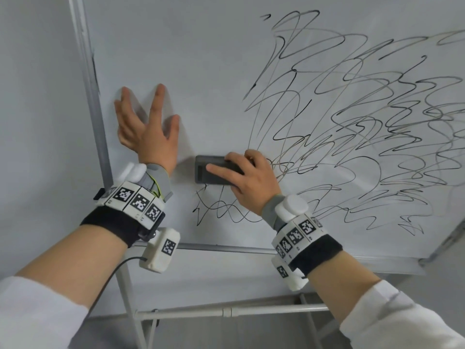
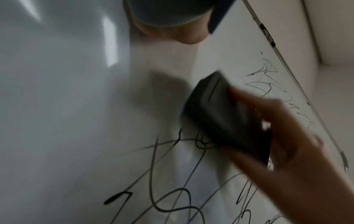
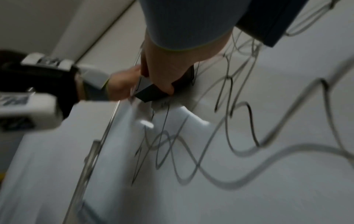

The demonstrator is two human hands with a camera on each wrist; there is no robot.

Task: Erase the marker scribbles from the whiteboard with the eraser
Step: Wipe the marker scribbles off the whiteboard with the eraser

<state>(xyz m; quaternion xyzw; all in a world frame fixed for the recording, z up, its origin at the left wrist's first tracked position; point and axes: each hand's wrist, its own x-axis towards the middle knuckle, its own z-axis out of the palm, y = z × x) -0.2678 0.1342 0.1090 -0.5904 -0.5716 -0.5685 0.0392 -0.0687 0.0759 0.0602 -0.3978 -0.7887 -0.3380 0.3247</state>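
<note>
Pale grey wall [image 1: 37, 71] fills the left side of my head view, and a metal stand [image 1: 226, 311] crosses the bottom of the frame below the board. Nearest to me, at the lower left and lower right corners, I see two white sleeves [image 1: 37, 311], then bare forearms with black wristbands carrying white tagged blocks.

Just past the wrists, my right hand [image 1: 247, 180] sits a little below the middle of the frame, fingers curled over a dark rectangular eraser [image 1: 214, 170], gripping it with the thumb lying across its face. That eraser lies flat against the whiteboard [image 1: 201, 59], at the left fringe of the marker scribbles [image 1: 352, 122]; some loops run beneath it and below the hand. From the left wrist camera the eraser [image 2: 224, 115] shows at centre right, blurred, with the right hand [image 2: 298, 159] wrapped round its lower end.

Left of the eraser and slightly higher, my left hand [image 1: 147, 127] presses on a bare part of the board with fingers straight and spread, holding nothing, near the board's metal left edge [image 1: 95, 109].

Farthest away, the scribbles spread over the whole right half of the board up to the upper right of the frame.
</note>
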